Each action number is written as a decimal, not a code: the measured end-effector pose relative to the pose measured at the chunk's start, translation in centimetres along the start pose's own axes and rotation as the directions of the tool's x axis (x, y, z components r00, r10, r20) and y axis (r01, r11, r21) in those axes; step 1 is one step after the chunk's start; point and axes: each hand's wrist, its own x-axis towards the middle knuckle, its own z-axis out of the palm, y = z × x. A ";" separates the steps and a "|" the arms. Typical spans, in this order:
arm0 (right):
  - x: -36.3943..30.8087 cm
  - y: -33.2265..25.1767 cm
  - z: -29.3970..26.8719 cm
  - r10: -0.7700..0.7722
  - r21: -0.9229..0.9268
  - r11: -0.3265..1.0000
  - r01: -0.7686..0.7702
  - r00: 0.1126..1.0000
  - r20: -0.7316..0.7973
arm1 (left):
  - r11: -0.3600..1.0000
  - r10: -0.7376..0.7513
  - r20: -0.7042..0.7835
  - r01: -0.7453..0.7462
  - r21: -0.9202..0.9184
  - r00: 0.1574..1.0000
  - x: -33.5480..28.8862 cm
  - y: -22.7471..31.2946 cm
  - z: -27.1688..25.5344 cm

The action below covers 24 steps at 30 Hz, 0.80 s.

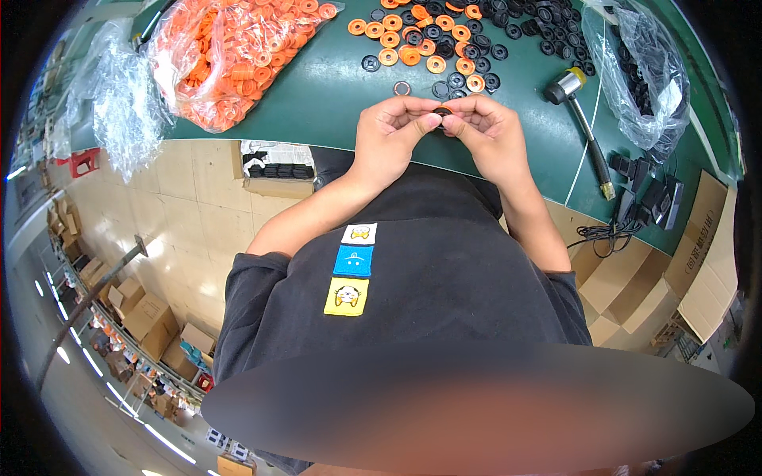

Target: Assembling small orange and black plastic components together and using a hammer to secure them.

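Observation:
Between the fingertips of both hands, just above the table's near edge, is a small round black and orange plastic cap [443, 112]. My left hand [399, 129] pinches it from the left, and my right hand [486, 131] pinches it from the right. The thumbs and fingertips hide most of the cap. A lone ring-shaped piece [402, 88] lies just beyond my left hand. Past my hands, loose orange discs [388, 56] and black discs [456, 80] are scattered over the green table [317, 103].
A clear bag of orange discs [230, 63] lies at the left, beside crumpled plastic film [123, 103]. To the right are a mallet [583, 119], a bag of black parts [647, 79] and a black adapter with cable [659, 202]. An open carton [635, 293] stands below the table's right edge.

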 end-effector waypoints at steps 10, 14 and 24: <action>0.6 1.4 -0.9 0.080 0.196 0.977 -0.080 0.997 0.006 | 0.957 -0.214 0.016 0.213 -0.194 0.977 1.2 -0.8 0.4; 0.4 1.6 -1.2 0.099 0.233 0.968 -0.096 0.995 -0.003 | 0.953 -0.220 0.033 0.222 -0.209 0.975 1.2 -0.7 0.7; -0.2 0.8 -1.2 0.050 0.171 0.984 -0.050 0.999 0.005 | 0.959 -0.163 0.046 0.170 -0.229 0.985 0.8 -0.7 0.7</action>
